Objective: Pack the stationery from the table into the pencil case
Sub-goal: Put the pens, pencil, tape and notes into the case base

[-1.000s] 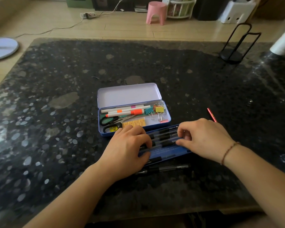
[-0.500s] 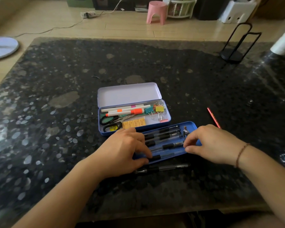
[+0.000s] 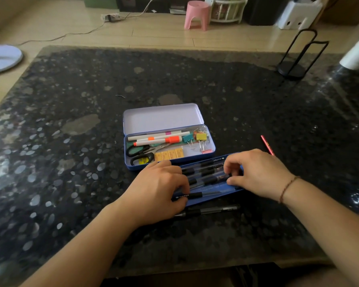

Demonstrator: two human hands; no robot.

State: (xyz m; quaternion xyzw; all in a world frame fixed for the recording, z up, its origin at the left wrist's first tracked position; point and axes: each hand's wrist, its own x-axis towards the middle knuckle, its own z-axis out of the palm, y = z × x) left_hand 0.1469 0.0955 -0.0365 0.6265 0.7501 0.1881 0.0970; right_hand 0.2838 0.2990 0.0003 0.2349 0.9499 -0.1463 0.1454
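The open blue tin pencil case lies mid-table with its lid folded back. Inside are markers, scissors, binder clips and yellow erasers. Just in front sits a blue tray with several black pens in it. My left hand grips the tray's left end, thumb at the front edge. My right hand holds the right end, fingers curled over the pen tips. One loose black pen lies on the table before the tray. A red pencil lies to the right.
The dark speckled table is wide around the case. A black wire stand stands at the far right, next to a white roll. On the floor beyond the table are a pink stool and a cable.
My right hand slid out to the tray's right end, then came back left over the pen tips. My left hand stayed on the left end, and the tray shifted slightly.
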